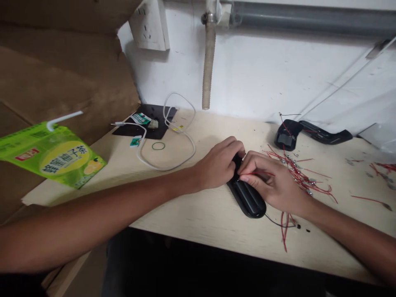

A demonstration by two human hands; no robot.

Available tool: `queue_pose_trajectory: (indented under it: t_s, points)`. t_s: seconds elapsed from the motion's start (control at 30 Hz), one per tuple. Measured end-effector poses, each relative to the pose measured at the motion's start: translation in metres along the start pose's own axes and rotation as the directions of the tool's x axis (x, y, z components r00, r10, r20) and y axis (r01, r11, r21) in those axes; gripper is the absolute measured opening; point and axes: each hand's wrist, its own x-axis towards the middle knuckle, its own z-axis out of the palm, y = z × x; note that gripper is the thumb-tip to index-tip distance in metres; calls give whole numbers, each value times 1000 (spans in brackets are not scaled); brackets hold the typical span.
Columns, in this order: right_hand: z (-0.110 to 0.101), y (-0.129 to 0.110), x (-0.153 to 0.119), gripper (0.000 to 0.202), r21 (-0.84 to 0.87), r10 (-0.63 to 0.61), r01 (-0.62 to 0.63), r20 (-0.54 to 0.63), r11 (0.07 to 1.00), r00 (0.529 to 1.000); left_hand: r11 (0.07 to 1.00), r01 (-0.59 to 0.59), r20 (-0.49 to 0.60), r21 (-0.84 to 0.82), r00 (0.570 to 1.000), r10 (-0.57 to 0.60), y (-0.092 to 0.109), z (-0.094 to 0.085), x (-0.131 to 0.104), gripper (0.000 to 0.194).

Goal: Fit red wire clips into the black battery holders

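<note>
We read "蜂蜜柚子茶" on a green carton (58, 159); a smooth white cable (167, 169) curls beyond. On the table (185, 214), our left hand (219, 163) wraps a glossy, rounded black case (247, 196); our right hand (274, 181) pinches a thin red wire (261, 173) against it.

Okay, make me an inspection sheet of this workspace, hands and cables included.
Surface: pale wood-grain tabletop, littered with small parts on the right.
Job items: glossy elongated black plastic housing; thin red wire.
Clutter: piled loose red wires with metal ends; curved black plastic pieces; thin green ring.
Hands: bare left hand grips the housing's far end; bare right hand pinches the red wire over it.
Cables: white cable, loosely looped; thin black wire by the housing's near end.
Surroundings: white wall, beige ribbed hose, white socket, brown cardboard, green drink pouch.
</note>
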Motion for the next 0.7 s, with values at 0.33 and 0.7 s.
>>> queue_pose_trajectory:
  t_s: [0.33, 0.7]
  points:
    - [4, -1, -2, 15, -110, -79, 78, -6, 991, 997, 1000, 20, 9, 11, 1000, -20, 1, 1, -1, 31]
    - [2, -10, 1, 17, -196, -46, 64, 95, 978, 994, 999, 23, 72, 40, 997, -26, 5, 0, 1, 14]
